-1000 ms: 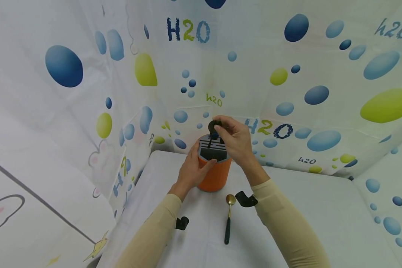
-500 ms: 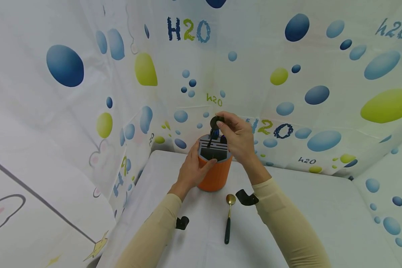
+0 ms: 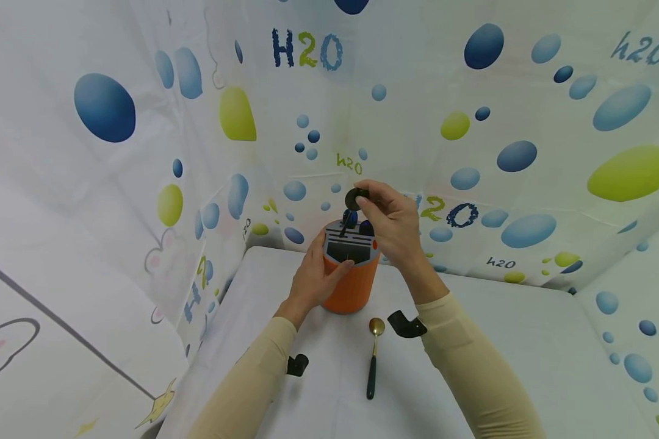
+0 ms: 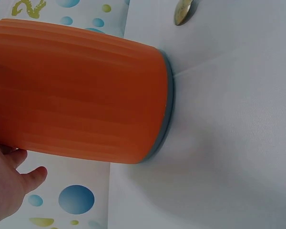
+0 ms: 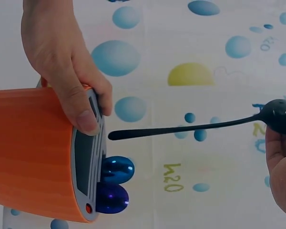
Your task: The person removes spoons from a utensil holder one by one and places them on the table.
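An orange utensil holder (image 3: 351, 289) with a grey slotted top stands on the white table. My left hand (image 3: 310, 277) grips its upper left side, the thumb lying over the front of the rim. My right hand (image 3: 392, 222) pinches a black spoon (image 5: 195, 128) by its bowl, above the holder. The spoon's handle points down, its tip close to the slots and seemingly just apart from them in the right wrist view. Two shiny bowls, one blue (image 5: 118, 170) and one purple (image 5: 112, 198), stick out of the top.
A spoon with a gold bowl and dark handle (image 3: 373, 366) lies on the table (image 3: 500, 360) in front of the holder. White sheeting (image 3: 406, 140) printed with coloured dots rises behind and at both sides. Black wrist pieces (image 3: 407, 325) jut from the sleeves.
My right hand has risen slightly and moved a little right with the black spoon, so more of the blue and purple bowls shows. My left hand stays on the holder.
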A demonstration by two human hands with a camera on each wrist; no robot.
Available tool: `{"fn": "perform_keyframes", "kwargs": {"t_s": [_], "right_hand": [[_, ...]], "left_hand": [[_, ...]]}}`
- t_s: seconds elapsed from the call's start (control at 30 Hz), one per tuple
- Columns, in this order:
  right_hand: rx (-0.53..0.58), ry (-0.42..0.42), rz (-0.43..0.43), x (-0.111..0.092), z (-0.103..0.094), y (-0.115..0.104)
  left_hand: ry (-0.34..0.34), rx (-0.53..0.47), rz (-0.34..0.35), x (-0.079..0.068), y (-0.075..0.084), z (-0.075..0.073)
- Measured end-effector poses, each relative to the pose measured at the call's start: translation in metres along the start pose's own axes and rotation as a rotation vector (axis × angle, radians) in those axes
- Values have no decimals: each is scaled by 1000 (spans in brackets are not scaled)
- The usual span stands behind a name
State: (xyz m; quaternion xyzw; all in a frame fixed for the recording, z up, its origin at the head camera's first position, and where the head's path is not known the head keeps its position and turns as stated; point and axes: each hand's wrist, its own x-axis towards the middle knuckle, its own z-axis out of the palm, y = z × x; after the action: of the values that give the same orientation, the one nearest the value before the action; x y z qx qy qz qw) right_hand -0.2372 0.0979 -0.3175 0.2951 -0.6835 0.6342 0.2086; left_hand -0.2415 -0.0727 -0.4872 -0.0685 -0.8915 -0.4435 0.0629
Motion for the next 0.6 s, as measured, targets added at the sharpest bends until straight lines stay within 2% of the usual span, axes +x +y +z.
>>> {"fn": "perform_keyframes", "kwargs": {"t_s": [0.6], "right_hand": [[-11,7,-87,-12,-17,-26]], "left_hand": [[-8,-10,-28,-1,1,1]]}}
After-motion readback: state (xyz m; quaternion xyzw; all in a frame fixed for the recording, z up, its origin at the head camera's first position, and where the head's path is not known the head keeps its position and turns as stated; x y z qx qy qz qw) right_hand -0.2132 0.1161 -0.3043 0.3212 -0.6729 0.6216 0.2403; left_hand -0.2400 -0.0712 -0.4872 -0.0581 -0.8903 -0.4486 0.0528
